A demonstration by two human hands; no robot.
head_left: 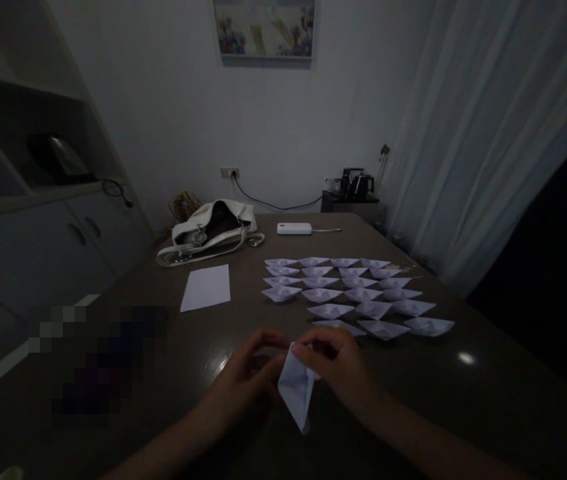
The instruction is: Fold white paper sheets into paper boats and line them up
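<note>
Between my two hands is a folded piece of white paper [295,388], its lower end narrowing to a point towards me. My right hand [339,363] pinches its top edge, thumb in front. My left hand [249,368] closes on the paper's left side with thumb and curled fingers; the fingertips behind the paper are hidden. Just beyond the hands, several folded paper boats [322,295] stand in rows on the dark table [203,413]. A flat sheet of white paper [207,288] lies to the left of the boats.
A white handbag [213,227] lies at the table's far left, with a white power bank [294,229] and short cord to its right. Blurred dark items [108,360] sit at the left. A sheer curtain [473,147] hangs along the right side.
</note>
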